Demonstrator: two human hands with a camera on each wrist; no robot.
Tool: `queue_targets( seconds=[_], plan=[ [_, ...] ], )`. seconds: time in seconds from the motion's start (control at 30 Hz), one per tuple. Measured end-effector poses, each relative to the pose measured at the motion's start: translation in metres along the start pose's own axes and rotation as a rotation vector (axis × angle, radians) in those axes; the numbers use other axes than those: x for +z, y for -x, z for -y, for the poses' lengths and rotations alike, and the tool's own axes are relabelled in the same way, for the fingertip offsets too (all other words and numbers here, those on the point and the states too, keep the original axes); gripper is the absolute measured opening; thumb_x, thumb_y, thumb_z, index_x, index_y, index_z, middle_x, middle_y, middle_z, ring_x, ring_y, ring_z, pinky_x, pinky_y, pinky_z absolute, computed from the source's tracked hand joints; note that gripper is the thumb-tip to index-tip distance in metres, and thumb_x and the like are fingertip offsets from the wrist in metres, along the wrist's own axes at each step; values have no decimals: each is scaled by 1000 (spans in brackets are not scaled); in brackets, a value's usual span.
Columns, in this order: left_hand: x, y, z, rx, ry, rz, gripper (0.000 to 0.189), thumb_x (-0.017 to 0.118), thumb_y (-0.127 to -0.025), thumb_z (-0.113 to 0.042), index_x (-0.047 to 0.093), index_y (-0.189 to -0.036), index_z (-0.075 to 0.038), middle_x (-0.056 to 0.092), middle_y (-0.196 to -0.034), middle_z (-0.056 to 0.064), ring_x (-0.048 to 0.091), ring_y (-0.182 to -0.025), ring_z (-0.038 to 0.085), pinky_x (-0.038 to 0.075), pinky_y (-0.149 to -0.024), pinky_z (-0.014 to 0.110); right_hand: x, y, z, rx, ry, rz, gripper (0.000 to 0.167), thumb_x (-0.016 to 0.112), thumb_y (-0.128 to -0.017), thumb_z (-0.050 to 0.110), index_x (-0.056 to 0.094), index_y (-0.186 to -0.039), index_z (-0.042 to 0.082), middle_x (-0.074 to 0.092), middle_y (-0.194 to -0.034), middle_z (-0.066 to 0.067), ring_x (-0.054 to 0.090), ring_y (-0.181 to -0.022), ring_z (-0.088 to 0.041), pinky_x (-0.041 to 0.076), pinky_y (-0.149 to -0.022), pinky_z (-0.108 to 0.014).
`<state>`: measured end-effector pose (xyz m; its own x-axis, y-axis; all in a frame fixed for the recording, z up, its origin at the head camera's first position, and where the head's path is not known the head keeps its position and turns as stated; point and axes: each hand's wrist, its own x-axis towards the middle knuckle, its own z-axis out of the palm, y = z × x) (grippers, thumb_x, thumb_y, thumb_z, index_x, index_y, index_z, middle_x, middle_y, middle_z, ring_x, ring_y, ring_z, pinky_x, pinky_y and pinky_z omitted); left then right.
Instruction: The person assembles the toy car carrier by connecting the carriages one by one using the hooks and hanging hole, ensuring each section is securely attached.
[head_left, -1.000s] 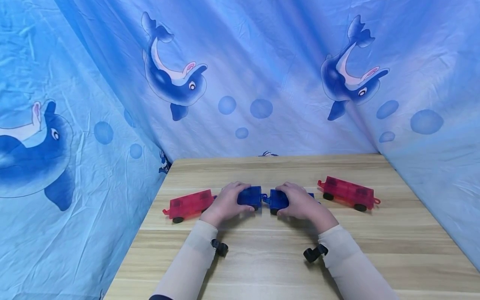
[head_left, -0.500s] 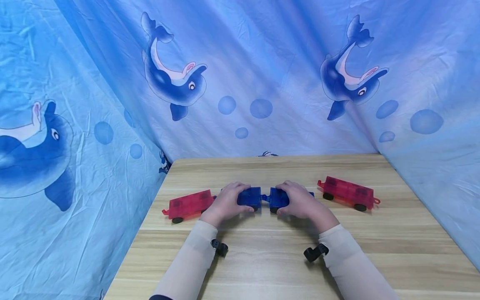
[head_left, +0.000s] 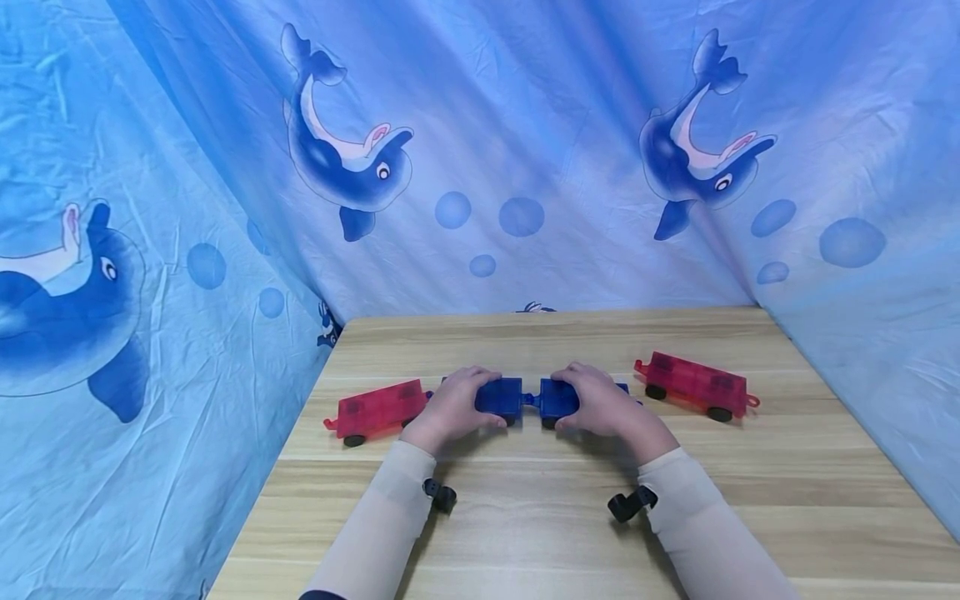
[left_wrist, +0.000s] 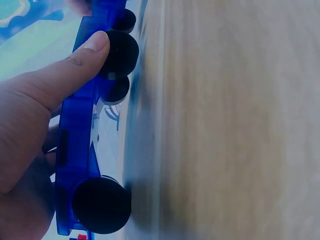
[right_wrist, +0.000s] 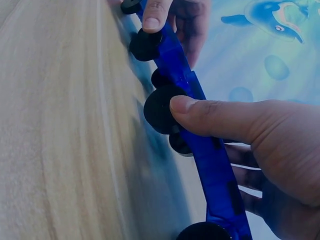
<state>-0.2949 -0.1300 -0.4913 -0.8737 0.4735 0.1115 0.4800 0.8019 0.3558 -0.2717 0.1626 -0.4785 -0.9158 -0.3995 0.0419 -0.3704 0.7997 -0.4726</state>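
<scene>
Two translucent blue toy train cars with black wheels stand end to end on the wooden table, their couplings overlapping between them. My left hand [head_left: 453, 404] grips the left blue train car [head_left: 501, 397], thumb along the near side by a wheel and fingers over the far side. On the right blue train car [head_left: 558, 399] my right hand [head_left: 600, 402] has a matching hold, its thumb pressing at a wheel [right_wrist: 162, 109] in the right wrist view. The hands hide the outer part of both cars. In the left wrist view, the left car's wheels [left_wrist: 102, 205] are close over the tabletop.
A red train car [head_left: 381, 408] stands at the left, its inner end right at the left blue car's outer coupling. Another red train car [head_left: 697, 386] sits angled at the right, apart from the blue ones. A dolphin-printed curtain [head_left: 480, 150] hangs behind the table [head_left: 525, 517].
The inner end of the left blue car has come down slightly, and the two couplings, offset a second ago, now line up. Both hands keep their holds; the red cars stay put.
</scene>
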Motion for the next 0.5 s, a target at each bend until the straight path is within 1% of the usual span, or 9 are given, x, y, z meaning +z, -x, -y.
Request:
queue_targets(
  seconds=[0.17, 0.5],
  plan=[
    [0, 0, 0, -11, -8, -1, 87, 92, -75, -55, 59, -150, -25, 59, -148, 0, 52, -139, 27, 43, -115, 50, 3, -1, -1, 11, 6, 23, 85, 94, -79, 37, 56, -151, 14, 58, -141, -6, 53, -130, -31, 47, -107, -58],
    [0, 0, 1, -4, -24, 8, 87, 91, -76, -54, 58, -151, -25, 59, -148, 1, 53, -139, 26, 44, -114, 49, 4, -1, -3, 4, 16, 33, 87, 94, -80, 37, 54, -153, 13, 57, -144, -8, 52, -134, -33, 43, -110, -60]
  ],
)
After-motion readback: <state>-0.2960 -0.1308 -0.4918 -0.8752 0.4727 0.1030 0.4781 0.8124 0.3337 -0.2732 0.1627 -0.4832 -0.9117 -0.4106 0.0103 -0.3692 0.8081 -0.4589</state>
